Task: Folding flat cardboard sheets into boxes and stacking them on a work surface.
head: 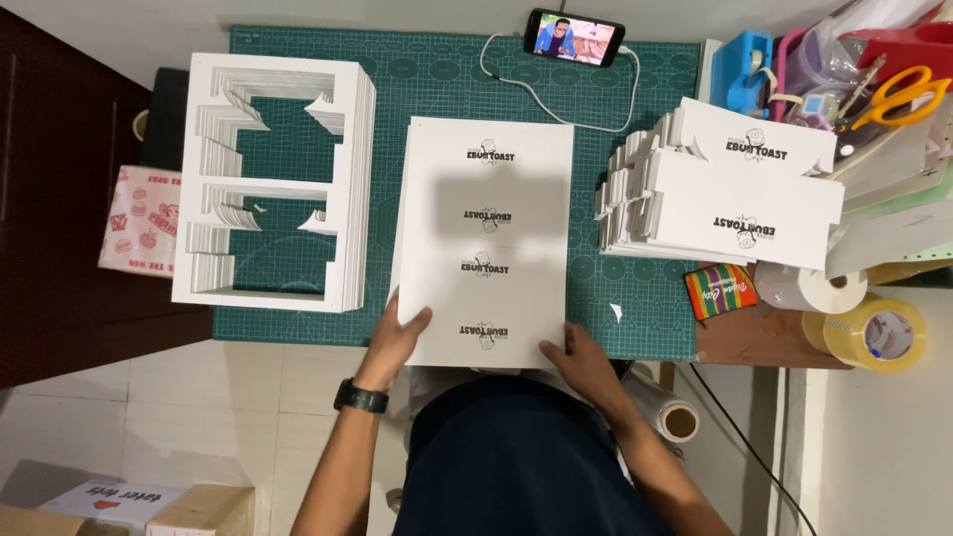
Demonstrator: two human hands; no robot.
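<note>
Card stack (486, 238) lies mid-mat (615, 298) on the counter; your left hand (395, 337) and right hand (576, 359) each pinch its near edge, squaring the sheets, with 2 piles, offcuts (273, 179) and blanks (725, 189), flanking it

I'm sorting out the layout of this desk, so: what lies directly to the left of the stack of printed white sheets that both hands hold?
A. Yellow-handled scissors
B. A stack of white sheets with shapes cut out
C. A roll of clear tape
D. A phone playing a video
B. The stack of cut-out white sheets lies on the green cutting mat, left of the printed sheets that the left hand and right hand grip.
</note>
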